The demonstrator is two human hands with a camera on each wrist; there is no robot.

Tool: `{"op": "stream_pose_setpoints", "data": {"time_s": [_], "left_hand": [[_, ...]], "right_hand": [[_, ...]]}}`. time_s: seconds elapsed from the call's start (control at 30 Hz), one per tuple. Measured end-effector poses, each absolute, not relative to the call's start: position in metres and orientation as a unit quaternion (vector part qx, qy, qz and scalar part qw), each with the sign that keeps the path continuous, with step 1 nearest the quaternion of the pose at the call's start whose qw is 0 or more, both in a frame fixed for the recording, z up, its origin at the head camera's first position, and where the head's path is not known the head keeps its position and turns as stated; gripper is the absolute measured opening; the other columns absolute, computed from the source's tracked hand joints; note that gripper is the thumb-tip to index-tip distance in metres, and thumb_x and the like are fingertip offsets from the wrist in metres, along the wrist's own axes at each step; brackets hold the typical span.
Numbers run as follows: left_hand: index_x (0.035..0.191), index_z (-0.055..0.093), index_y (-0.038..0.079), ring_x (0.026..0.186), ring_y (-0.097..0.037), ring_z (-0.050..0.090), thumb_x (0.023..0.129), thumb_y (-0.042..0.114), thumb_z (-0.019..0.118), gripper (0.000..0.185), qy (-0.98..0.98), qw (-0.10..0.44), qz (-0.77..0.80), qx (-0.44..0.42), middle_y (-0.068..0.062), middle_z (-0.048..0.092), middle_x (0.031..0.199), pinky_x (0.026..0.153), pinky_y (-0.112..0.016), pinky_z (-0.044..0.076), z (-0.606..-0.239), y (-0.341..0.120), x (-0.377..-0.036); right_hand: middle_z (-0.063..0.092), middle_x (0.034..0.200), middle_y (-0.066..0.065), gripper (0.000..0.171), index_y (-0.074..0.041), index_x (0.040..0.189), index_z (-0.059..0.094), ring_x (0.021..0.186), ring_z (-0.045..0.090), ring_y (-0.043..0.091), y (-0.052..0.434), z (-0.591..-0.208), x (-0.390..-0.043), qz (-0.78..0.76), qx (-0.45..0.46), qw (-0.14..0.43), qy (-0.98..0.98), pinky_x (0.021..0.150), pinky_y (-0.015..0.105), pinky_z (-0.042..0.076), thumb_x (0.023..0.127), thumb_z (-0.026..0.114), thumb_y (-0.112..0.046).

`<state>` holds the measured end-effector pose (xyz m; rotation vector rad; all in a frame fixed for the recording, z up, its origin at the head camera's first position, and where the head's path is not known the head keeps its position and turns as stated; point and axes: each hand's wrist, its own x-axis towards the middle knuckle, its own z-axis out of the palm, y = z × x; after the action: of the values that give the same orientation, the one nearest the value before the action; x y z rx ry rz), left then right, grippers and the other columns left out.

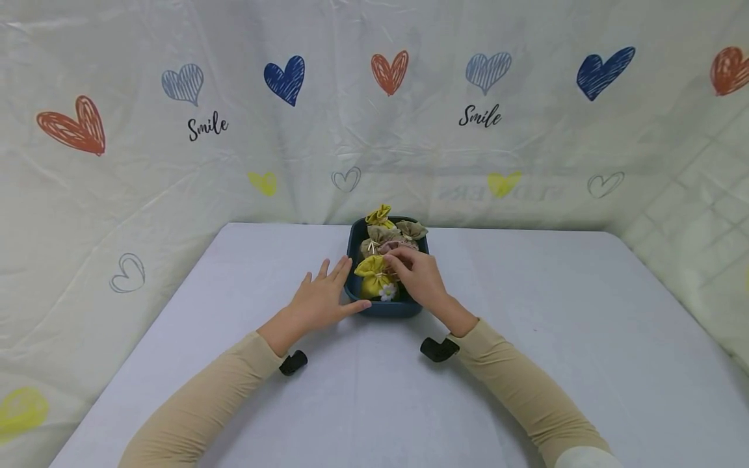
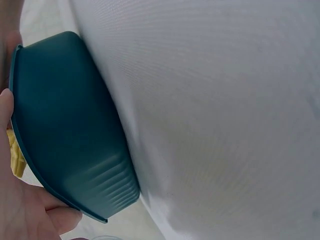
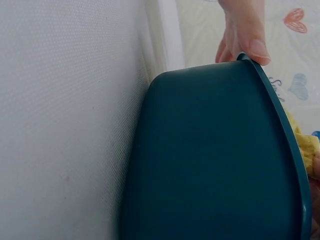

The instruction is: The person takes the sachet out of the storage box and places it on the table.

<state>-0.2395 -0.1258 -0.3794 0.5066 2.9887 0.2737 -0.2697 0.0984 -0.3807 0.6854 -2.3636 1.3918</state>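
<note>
Tabletop [image 1: 526, 338] in pale grey spreads wide and bare on both sides of the hands, its far edge meeting a draped backdrop [image 1: 117, 195] and its left and right edges running toward the viewer. Printed hearts in red, blue, grey and yellow dot that backdrop, and the word "Smile" can be read twice in black script, once at upper left and once near the middle.

On the left, the left hand [image 1: 318, 300] lies flat on the table with its fingers straight and spread, the fingertips resting against the left wall of a dark teal tub [image 1: 383, 309]; the thumb touches the tub's near corner. It grips nothing. The left wrist view shows the tub's outer wall [image 2: 70, 135] close up, with the thumb along its rim.

The tub stands near the middle of the table, toward the far edge, and holds several small drawstring pouches: a yellow pouch [image 1: 374, 273] with a white flower at the front, beige ones [image 1: 380, 237] behind and another yellow at the back.

Right of it, the right hand [image 1: 418, 276] reaches over the tub, fingers curled down onto a pinkish pouch [image 1: 396, 246] beside the yellow one. Whether the fingers actually pinch it cannot be told.
</note>
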Motion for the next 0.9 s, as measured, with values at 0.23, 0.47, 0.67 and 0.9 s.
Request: {"op": "stream_pose_setpoints", "data": {"time_s": [0.23,0.47,0.67,0.9], "left_hand": [[0.166,0.009,0.012,0.155,-0.041,0.009,0.093,0.078,0.048,0.105,0.980,0.048,0.092,0.169,-0.006,0.010,0.171,0.117,-0.067,0.018,-0.380,-0.126,-0.240],[0.166,0.009,0.012,0.155,-0.040,0.008,0.094,0.077,0.047,0.105,0.979,0.051,0.093,0.173,-0.006,0.010,0.171,0.117,-0.068,0.017,-0.378,-0.126,-0.239],[0.166,0.010,0.010,0.155,-0.041,0.008,0.094,0.077,0.048,0.106,0.979,0.053,0.091,0.173,-0.007,0.010,0.171,0.117,-0.067,0.017,-0.376,-0.126,-0.238],[0.166,0.009,0.011,0.155,-0.041,0.007,0.093,0.078,0.048,0.106,0.980,0.062,0.093,0.167,-0.007,0.010,0.171,0.118,-0.067,0.016,-0.375,-0.126,-0.238]], "right_hand": [[0.074,0.088,0.015,0.017,0.004,0.105,0.075,0.075,0.074,0.027,0.099,-0.374,-0.268,0.500,0.245,0.163,-0.814,0.065,0.035,0.061,0.103,0.064,-0.009],[0.075,0.087,0.015,0.017,0.004,0.107,0.075,0.076,0.074,0.028,0.103,-0.364,-0.269,0.502,0.259,0.168,-0.808,0.067,0.036,0.062,0.103,0.064,-0.008],[0.075,0.087,0.017,0.016,0.005,0.103,0.074,0.077,0.075,0.030,0.109,-0.350,-0.268,0.502,0.256,0.180,-0.806,0.067,0.039,0.062,0.103,0.064,-0.008],[0.075,0.087,0.019,0.015,0.006,0.102,0.073,0.079,0.075,0.033,0.118,-0.339,-0.265,0.508,0.261,0.190,-0.798,0.068,0.044,0.062,0.102,0.064,-0.006]]}}
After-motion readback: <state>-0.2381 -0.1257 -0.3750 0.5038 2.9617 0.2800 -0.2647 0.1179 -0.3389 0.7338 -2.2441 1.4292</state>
